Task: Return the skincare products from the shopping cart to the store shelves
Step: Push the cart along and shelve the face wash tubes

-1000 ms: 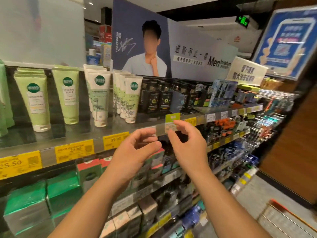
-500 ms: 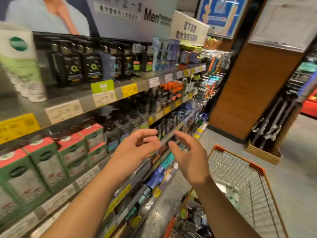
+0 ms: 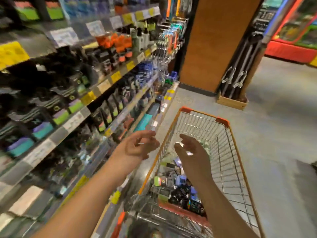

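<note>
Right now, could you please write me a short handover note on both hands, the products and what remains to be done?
Left hand: empty, fingers loosely curled, held in the air beside the shelves.
Right hand: empty, fingers relaxed, raised over the shopping cart.
Products: a pile of small boxes and packs lies at the near end of the cart; the far end looks bare wire.
Done: nothing in either hand at this moment; how many items already went back cannot be told.
Left: pick the next product out of the cart, find its place on the shelves, and repeat until the cart holds none.
</note>
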`<move>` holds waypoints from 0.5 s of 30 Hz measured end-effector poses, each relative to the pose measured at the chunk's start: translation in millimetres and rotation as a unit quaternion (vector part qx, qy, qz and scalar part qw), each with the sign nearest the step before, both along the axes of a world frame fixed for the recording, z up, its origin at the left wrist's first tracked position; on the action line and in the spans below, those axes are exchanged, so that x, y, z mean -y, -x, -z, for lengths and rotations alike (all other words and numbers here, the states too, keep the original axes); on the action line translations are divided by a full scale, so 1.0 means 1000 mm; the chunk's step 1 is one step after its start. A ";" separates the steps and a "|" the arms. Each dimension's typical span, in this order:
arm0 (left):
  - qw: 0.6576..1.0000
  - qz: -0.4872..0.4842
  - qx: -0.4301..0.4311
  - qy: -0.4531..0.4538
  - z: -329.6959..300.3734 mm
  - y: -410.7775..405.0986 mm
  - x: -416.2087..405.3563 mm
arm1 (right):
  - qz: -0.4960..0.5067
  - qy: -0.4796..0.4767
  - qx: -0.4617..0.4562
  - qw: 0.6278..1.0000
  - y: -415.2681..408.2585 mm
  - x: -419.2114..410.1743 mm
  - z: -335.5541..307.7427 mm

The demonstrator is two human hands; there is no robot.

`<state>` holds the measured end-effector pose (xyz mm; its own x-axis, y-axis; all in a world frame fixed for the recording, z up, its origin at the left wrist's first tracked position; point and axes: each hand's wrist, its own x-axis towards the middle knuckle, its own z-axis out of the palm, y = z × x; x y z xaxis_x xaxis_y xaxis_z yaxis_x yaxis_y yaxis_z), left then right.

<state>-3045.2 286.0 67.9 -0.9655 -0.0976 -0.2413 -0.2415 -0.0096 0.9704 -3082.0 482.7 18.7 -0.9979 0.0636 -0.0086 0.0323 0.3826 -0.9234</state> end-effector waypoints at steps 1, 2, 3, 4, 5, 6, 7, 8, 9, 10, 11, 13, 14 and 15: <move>1.000 0.001 0.015 0.006 0.007 0.008 -0.009 | 0.011 0.001 0.011 1.000 0.006 -0.010 0.008; 0.999 0.005 0.032 0.012 0.012 0.017 -0.019 | 0.025 0.003 0.021 0.999 0.012 -0.021 0.016; 0.999 0.010 0.050 0.014 0.018 0.025 -0.028 | 0.037 0.003 0.031 0.999 0.017 -0.031 0.025; 0.998 0.016 0.063 0.011 0.024 0.033 -0.035 | 0.047 0.002 0.040 0.998 0.021 -0.040 0.033; 0.997 0.020 0.071 0.006 0.030 0.040 -0.042 | 0.055 0.000 0.049 0.997 0.026 -0.049 0.042; 0.997 0.024 0.078 0.004 0.035 0.046 -0.048 | 0.062 -0.003 0.059 0.996 0.031 -0.057 0.050; 0.996 0.028 0.084 0.003 0.042 0.053 -0.053 | 0.067 -0.005 0.068 0.995 0.037 -0.065 0.059; 0.995 0.034 0.092 0.005 0.049 0.059 -0.058 | 0.071 -0.006 0.076 0.995 0.043 -0.073 0.068; 0.994 0.038 0.101 0.005 0.056 0.065 -0.064 | 0.075 -0.004 0.083 0.994 0.048 -0.079 0.077; 0.993 0.042 0.111 0.006 0.064 0.072 -0.069 | 0.078 -0.001 0.090 0.993 0.054 -0.086 0.087; 0.992 0.046 0.120 0.005 0.071 0.078 -0.074 | 0.081 0.002 0.098 0.992 0.058 -0.092 0.096; 0.989 0.057 0.135 0.011 0.087 0.091 -0.085 | 0.087 0.008 0.114 0.990 0.069 -0.102 0.118; 0.988 0.061 0.142 0.014 0.095 0.097 -0.089 | 0.086 0.006 0.121 0.989 0.075 -0.106 0.129; 0.987 0.061 0.148 0.013 0.103 0.104 -0.095 | 0.084 -0.001 0.128 0.988 0.081 -0.110 0.140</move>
